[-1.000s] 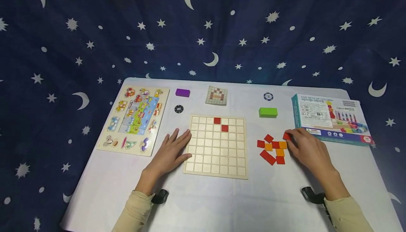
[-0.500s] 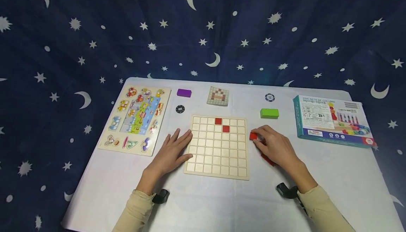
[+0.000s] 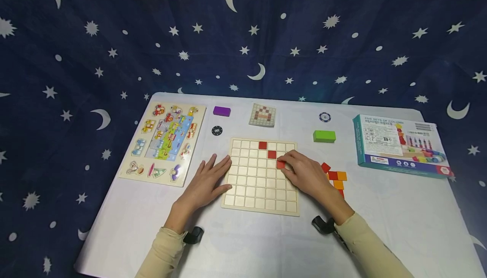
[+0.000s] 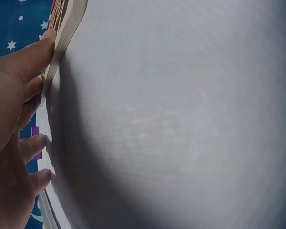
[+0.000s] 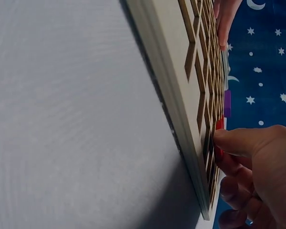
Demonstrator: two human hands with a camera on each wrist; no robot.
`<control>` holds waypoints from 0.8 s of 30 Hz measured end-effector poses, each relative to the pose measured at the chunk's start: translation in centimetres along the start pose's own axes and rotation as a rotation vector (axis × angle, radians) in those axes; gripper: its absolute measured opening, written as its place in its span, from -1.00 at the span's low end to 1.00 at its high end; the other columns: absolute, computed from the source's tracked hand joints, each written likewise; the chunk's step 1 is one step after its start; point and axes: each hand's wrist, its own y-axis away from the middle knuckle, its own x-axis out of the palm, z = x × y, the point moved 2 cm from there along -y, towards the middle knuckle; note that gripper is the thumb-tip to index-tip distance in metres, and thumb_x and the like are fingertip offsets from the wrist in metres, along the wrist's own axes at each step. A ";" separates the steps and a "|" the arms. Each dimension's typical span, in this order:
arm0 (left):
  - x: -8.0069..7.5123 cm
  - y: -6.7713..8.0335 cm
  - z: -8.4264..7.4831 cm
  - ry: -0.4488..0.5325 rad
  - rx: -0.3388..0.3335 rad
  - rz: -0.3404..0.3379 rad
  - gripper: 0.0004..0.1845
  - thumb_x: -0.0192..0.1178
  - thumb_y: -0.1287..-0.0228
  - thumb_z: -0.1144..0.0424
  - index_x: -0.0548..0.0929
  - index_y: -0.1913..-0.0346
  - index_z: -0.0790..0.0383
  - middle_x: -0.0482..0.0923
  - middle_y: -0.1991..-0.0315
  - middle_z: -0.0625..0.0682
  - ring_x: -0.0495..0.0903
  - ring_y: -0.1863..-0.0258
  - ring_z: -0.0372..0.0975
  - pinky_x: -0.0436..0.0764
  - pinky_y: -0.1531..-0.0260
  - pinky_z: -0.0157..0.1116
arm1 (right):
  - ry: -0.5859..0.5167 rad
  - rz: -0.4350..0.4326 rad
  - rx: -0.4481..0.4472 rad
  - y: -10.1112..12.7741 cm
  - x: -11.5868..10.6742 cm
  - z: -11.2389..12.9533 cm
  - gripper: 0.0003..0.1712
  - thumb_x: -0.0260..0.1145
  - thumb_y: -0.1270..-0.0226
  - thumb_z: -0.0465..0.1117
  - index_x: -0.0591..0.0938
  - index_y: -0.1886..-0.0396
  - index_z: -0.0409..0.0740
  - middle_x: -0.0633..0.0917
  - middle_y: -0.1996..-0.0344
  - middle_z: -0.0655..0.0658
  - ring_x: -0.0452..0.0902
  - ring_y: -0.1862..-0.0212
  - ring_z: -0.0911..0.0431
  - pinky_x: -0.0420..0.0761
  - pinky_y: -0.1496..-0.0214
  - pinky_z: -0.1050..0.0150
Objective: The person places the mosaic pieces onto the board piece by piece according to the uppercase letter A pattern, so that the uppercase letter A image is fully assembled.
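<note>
A pale wooden grid board (image 3: 247, 191) lies mid-table, with one red square tile (image 3: 262, 145) in its top row and another red tile (image 3: 272, 154) one row down and one column right. My right hand (image 3: 310, 176) pinches a third red tile (image 3: 280, 164) at the cell diagonally below that, thumb and fingertips right at the grid in the right wrist view. My left hand (image 3: 203, 185) rests with spread, straight fingers along the board's left edge; its thumb (image 4: 38, 55) touches the rim. Red and orange tiles (image 3: 338, 181) lie on the right, partly hidden by the right hand.
A small pattern card (image 3: 262, 115) lies behind the board. A vehicle peg puzzle (image 3: 163, 143) is at left, a teal box (image 3: 399, 147) at right. Around them are a purple block (image 3: 222, 111), a green block (image 3: 324, 136), a black chip (image 3: 217, 130) and a blue-white chip (image 3: 325, 117).
My right hand has picked up a red tile from the right end of the pile and carried it left onto the board. The left hand stays in place.
</note>
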 end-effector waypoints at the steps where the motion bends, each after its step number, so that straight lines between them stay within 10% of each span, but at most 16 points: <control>1: 0.0 0.0 0.0 0.000 0.000 0.000 -0.14 0.30 -0.49 -0.10 0.23 -0.70 0.07 0.15 -0.73 -0.03 -0.04 -0.76 0.15 -0.01 -0.69 0.33 | 0.002 -0.003 0.001 0.0 0.0 0.0 -0.64 0.46 -0.44 -0.10 0.77 -0.18 -0.02 0.75 -0.08 -0.08 0.72 -0.03 0.00 0.78 0.09 -0.02; 24: 0.3 0.0 0.3 0.004 0.000 -0.017 -0.15 0.30 -0.48 -0.11 0.25 -0.69 0.07 0.17 -0.73 -0.03 -0.02 -0.76 0.15 -0.01 -0.68 0.34 | 0.020 -0.027 -0.002 0.4 -0.3 -0.5 -0.64 0.48 -0.44 -0.08 0.80 -0.18 0.00 0.76 -0.06 -0.09 0.71 -0.09 -0.02 0.80 0.03 -0.03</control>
